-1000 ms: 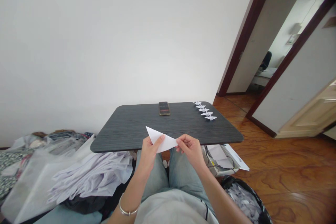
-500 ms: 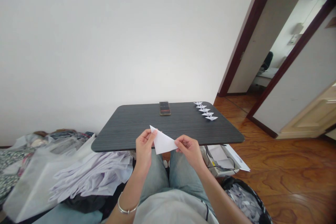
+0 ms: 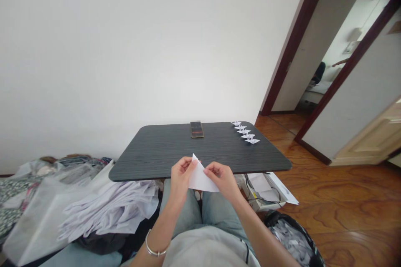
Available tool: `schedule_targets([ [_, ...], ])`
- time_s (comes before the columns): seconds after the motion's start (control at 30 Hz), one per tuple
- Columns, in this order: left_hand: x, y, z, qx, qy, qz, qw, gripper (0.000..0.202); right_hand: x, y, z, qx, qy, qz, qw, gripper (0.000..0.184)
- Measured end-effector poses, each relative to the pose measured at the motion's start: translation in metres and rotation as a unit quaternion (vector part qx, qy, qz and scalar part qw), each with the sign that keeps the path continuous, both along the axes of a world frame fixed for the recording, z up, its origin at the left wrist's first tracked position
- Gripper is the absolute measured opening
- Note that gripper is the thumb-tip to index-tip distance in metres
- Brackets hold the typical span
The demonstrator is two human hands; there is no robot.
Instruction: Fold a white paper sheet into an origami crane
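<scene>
left hand (image 3: 181, 178): pinching the white paper (image 3: 200, 180) at its left edge, just below the upper tip, thumb on the near face.
right hand (image 3: 223, 177): pinching the slanting right edge between thumb and forefinger, other fingers curled in.
paper position: held between both hands at the near edge of the table (image 3: 150, 150), above the legs (image 3: 186, 208); whether it touches the table edge cannot be told.
paper handling: judged very light and thin, springy along any fold, soft across a single layer; likely to crease under a hard squeeze, unlikely to slip from a dry pinch.
paper hold points: edges and corners suit a fingertip pinch; avoid pressure on the middle of the broad face, where a stray crease could form.
paper appearance: plain white, roughly triangular, tip upward, broad edge toward the body; no print visible, number of layers cannot be told.
table contents: phone (image 3: 196, 129) near the far edge; row of small white paper figures (image 3: 252, 141), pointed at the ends, along the right side.
</scene>
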State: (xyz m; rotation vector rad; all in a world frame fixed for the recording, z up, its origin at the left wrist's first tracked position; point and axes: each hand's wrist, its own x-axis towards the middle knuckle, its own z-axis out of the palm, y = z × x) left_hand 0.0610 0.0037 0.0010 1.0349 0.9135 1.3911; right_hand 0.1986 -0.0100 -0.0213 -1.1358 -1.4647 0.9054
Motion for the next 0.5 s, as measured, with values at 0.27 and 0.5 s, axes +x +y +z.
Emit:
schedule_targets([
  [0.27, 0.0, 0.003, 0.001, 0.034, 0.006, 0.033, 0.999, 0.017, -0.004, 0.002, 0.002, 0.002, 0.004, 0.03, 1.0, 0.014],
  [0.5, 0.006, 0.002, -0.008, 0.012, -0.003, -0.008, 1.0, 0.02, -0.014, 0.008, 0.011, 0.015, 0.057, 0.003, 0.998, 0.019],
])
